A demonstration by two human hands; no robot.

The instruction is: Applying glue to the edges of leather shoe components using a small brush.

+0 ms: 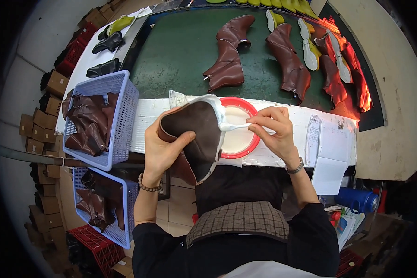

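Note:
My left hand (167,146) grips a brown leather boot upper (194,129) by its side, with the dark inside face turned up. White glue coats the upper's far edge. Between the fingers and thumb of my right hand (273,129) is a small white-handled brush (236,126), its tip touching the glue-covered edge. Just behind the brush sits a red-rimmed bowl (254,147) of white glue, partly hidden by the upper and my right hand.
Brown boot uppers (227,65) and lasts with pale soles (310,55) lie on the green conveyor belt (171,51). Blue baskets (133,102) of uppers stand at left. Papers (329,143) rest at right, above a blue flask (356,200). Red-orange light glows at the belt's right end.

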